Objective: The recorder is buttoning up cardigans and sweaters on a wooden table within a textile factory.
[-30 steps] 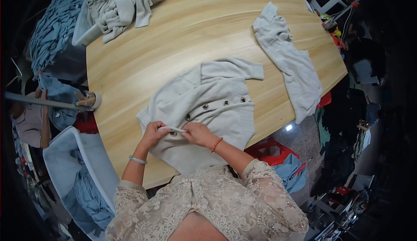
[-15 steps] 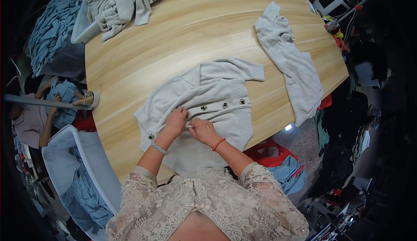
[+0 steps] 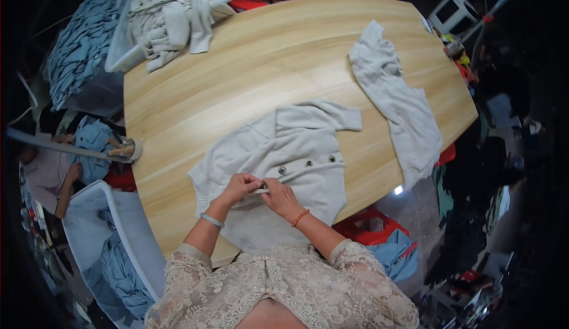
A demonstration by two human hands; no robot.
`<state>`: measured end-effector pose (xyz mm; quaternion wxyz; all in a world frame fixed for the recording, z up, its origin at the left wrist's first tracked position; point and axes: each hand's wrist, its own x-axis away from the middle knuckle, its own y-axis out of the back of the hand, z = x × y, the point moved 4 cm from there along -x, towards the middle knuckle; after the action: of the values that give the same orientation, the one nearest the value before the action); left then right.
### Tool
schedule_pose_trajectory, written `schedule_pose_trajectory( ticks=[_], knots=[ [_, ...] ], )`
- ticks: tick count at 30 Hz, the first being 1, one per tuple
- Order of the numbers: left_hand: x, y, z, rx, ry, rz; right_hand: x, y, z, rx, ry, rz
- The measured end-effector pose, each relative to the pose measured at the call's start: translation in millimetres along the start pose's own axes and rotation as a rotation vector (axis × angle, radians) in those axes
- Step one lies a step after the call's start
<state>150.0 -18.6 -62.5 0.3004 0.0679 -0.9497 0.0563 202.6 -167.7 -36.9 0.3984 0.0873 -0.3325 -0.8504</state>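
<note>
A pale cream knitted cardigan (image 3: 237,151) lies on the wooden table right in front of me, one sleeve stretched toward the right. Dark buttons (image 3: 308,163) run in a row along its front band. My left hand (image 3: 240,188) pinches the band near a button, fingers closed. Against it, my right hand (image 3: 280,197) grips the same edge of the band from the other side. The fingertips of both hands meet there and partly hide the button between them.
Another cream knit garment (image 3: 400,98) lies on the table's right side. A bin of cream knitwear (image 3: 172,21) stands at the far left corner, beside piled blue garments (image 3: 83,44). A white bin (image 3: 118,210) holds blue cloth at near left. A red stool (image 3: 367,225) stands at right; a co-worker (image 3: 50,163) handles blue cloth.
The view has tilted, so everything sits lower in the picture. My hands have come closer together, lifting the cardigan's band at a button between the fingertips.
</note>
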Motion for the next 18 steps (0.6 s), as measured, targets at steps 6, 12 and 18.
schedule_pose_trajectory(
  ticks=[6, 12, 18],
  knots=[
    [25.3, -9.6, -5.4, -0.582, -0.486, 0.042, 1.1, -1.2, -2.7, 0.009, 0.092, 0.116],
    [21.8, -13.6, 11.9, -0.698, -0.534, -0.232, -0.1, -11.3, -1.8, 0.121, 0.072, 0.211],
    [18.8, -11.8, 19.6, -0.678, -0.448, -0.263, 3.5, -13.9, 0.9, 0.183, 0.111, 0.198]
  ],
)
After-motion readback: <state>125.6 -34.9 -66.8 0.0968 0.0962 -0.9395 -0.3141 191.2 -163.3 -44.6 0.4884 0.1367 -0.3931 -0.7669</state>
